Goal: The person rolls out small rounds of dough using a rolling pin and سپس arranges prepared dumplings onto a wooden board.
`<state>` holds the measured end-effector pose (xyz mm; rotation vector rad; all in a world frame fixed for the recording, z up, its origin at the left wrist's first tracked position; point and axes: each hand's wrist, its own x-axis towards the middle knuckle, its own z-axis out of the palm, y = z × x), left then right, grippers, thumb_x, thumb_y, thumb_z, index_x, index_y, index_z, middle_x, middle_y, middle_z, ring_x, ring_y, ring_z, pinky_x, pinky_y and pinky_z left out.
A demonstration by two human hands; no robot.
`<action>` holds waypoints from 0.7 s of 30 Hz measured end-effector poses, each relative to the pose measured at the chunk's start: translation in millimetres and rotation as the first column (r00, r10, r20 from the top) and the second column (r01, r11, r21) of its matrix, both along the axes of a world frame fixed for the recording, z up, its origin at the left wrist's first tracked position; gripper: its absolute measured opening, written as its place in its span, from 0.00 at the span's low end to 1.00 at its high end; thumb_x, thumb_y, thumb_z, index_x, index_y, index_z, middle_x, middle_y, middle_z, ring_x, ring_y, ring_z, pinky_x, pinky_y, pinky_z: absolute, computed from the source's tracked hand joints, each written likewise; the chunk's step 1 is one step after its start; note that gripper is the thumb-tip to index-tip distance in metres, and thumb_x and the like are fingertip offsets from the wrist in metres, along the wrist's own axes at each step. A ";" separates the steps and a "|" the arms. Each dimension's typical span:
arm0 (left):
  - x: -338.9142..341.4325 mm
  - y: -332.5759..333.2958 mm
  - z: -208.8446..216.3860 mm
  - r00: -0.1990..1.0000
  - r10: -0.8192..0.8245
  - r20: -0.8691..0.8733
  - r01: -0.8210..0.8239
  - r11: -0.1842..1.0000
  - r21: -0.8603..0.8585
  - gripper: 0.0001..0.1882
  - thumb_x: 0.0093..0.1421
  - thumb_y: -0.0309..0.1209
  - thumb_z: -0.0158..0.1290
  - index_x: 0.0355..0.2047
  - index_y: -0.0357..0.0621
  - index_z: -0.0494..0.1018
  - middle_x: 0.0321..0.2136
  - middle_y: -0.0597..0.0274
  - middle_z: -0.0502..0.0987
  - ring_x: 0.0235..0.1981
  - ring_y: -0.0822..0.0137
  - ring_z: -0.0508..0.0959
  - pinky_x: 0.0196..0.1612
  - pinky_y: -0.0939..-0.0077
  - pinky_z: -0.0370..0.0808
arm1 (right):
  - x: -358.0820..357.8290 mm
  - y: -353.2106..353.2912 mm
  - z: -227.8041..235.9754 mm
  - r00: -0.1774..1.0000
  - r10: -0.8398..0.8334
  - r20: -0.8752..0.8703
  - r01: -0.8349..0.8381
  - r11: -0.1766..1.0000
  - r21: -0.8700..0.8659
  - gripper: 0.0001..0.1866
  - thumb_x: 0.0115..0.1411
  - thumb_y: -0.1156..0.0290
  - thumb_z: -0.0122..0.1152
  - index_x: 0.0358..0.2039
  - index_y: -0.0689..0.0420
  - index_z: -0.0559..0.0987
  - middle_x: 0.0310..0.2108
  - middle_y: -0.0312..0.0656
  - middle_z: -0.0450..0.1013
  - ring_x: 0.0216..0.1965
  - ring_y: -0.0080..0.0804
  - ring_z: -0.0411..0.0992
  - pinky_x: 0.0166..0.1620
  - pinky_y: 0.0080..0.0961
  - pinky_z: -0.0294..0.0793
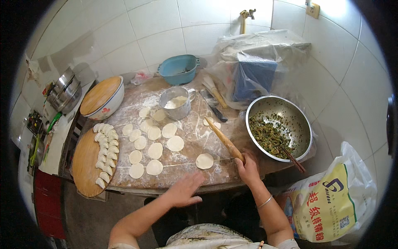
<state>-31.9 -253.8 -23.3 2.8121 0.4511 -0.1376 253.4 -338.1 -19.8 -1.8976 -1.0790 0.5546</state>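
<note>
In my right hand (248, 168) is a tapered wooden rolling pin (224, 141), gripped by its near end and slanting away to the left. My left hand (185, 190) is empty, fingers stretched out, at the table's front edge. Just beyond it lies a round dough wrapper (204, 161), apart from the pin. Several more flat wrappers (155, 150) are spread over the floured table (124, 176). Small dough pieces (208, 120) lie by the pin's far tip. On the left, several folded dumplings (106, 152) stand in rows on a round wooden board (85, 162).
A steel bowl of chopped filling (280, 128) with chopsticks (295, 161) is at right. A flour-filled metal cup (175, 103), knife (215, 109), brush (215, 92) and blue basin (179, 69) stand farther back. A lidded bowl (103, 99) is at left, a flour sack (327, 199) at lower right.
</note>
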 end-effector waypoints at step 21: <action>41.2 92.4 13.8 0.529 0.828 0.186 -0.498 0.481 -0.722 0.07 0.56 0.26 0.53 0.33 0.34 0.74 0.24 0.55 0.78 0.21 0.68 0.77 0.26 0.71 0.74 | -12.5 -1.6 -17.3 0.869 -0.010 0.495 -0.022 0.998 0.059 0.17 0.59 0.64 0.62 0.42 0.64 0.75 0.48 0.55 0.71 0.52 0.55 0.67 0.54 0.47 0.65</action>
